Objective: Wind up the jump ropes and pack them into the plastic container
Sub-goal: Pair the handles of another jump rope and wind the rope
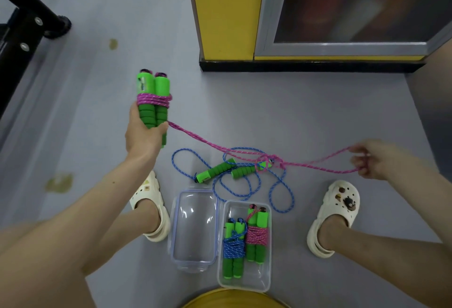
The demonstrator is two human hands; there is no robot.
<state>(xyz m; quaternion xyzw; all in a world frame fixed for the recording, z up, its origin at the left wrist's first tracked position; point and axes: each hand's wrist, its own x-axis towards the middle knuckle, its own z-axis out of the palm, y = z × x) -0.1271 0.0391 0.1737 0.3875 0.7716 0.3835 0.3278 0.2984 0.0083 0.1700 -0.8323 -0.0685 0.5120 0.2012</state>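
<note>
Two wound ropes (244, 241) lay packed in the container (244, 282), while beyond it your left hand (141, 134) gripped the barely wrapped pink rope (220, 147) by its handles (152, 87), your right hand (374, 161) pinched its slack, and the blue rope (244, 185) lay unwound.

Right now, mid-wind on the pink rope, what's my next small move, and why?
Probably lift the right hand to raise the pink rope clear of the loose blue rope before another turn. The left hand grips the green handles with only a few wraps on, and the slack seems looped where it crosses the blue rope's handles on the floor.
</note>
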